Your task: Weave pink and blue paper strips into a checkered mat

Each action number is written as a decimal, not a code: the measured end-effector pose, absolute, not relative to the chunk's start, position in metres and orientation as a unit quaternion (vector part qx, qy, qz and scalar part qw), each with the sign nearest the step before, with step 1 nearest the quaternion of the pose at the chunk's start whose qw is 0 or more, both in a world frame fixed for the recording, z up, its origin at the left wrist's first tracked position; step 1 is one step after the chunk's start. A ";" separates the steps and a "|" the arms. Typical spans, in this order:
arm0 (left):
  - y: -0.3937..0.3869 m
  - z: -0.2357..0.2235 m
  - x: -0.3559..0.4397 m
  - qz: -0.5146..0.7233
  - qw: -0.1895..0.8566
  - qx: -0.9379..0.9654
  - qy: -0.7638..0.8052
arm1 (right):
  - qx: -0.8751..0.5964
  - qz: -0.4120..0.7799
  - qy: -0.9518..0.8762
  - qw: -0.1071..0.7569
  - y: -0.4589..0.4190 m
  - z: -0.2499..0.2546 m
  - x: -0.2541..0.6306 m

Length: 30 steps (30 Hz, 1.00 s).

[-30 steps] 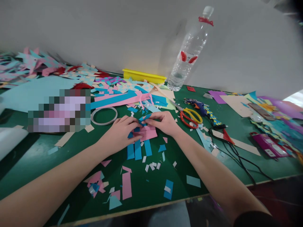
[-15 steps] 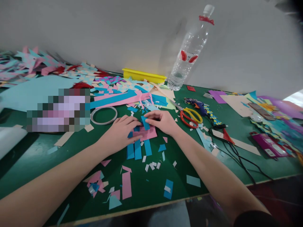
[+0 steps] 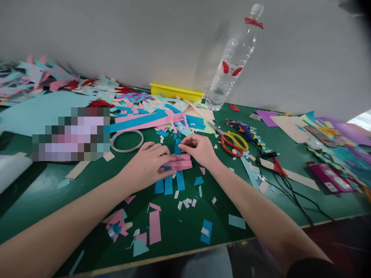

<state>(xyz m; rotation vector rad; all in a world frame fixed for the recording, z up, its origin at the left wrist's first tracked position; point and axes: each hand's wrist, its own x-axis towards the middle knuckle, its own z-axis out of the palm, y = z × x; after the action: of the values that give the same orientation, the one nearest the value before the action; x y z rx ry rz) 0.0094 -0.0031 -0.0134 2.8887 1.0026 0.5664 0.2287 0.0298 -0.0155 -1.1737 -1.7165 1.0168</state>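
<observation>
A small weave of pink and blue paper strips (image 3: 175,170) lies on the green table (image 3: 87,193) in front of me. My left hand (image 3: 147,164) rests flat on its left side, fingers stretched over the pink strips, holding them down. My right hand (image 3: 198,148) is at the weave's upper right, its thumb and forefinger pinched on the top end of a blue strip (image 3: 177,146). Three blue strip ends stick out below the weave.
Red-and-yellow scissors (image 3: 232,142) lie right of my right hand, a tape ring (image 3: 126,140) to the left. A plastic bottle (image 3: 233,63) and a yellow tray (image 3: 175,92) stand by the wall. Paper scraps, black cables (image 3: 292,193) and a glue gun (image 3: 246,131) litter the table.
My right hand has drawn the blue strip's end up and back over the pink strips. My left hand's fingers have slid a little right across the weave.
</observation>
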 end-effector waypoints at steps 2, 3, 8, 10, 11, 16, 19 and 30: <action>-0.004 -0.013 0.010 0.180 0.014 0.930 0.319 | -0.468 0.393 -0.684 0.399 0.030 -0.016 0.229; -0.004 -0.012 0.010 0.179 0.013 0.931 0.318 | -0.470 0.386 -0.687 0.398 0.030 -0.017 0.228; -0.006 -0.011 0.011 0.182 0.005 0.935 0.304 | -0.473 0.363 -0.699 0.396 0.029 -0.016 0.227; -0.007 -0.010 0.012 0.181 0.002 0.938 0.297 | -0.475 0.358 -0.701 0.394 0.029 -0.015 0.226; -0.007 -0.010 0.012 0.178 0.000 0.939 0.294 | -0.476 0.355 -0.702 0.394 0.029 -0.015 0.226; -0.006 -0.010 0.012 0.165 -0.006 0.945 0.284 | -0.485 0.339 -0.705 0.390 0.029 -0.014 0.227; -0.006 -0.010 0.012 0.170 0.003 0.944 0.283 | -0.491 0.337 -0.704 0.387 0.029 -0.013 0.227; -0.007 -0.011 0.014 0.167 0.041 0.943 0.285 | -0.501 0.361 -0.709 0.341 0.028 -0.005 0.226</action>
<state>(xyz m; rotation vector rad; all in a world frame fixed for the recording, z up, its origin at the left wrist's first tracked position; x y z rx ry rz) 0.0135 -0.0065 -0.0108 2.8877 0.8741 0.5108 0.2259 0.0275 -0.0051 -1.3040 -1.8433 0.9395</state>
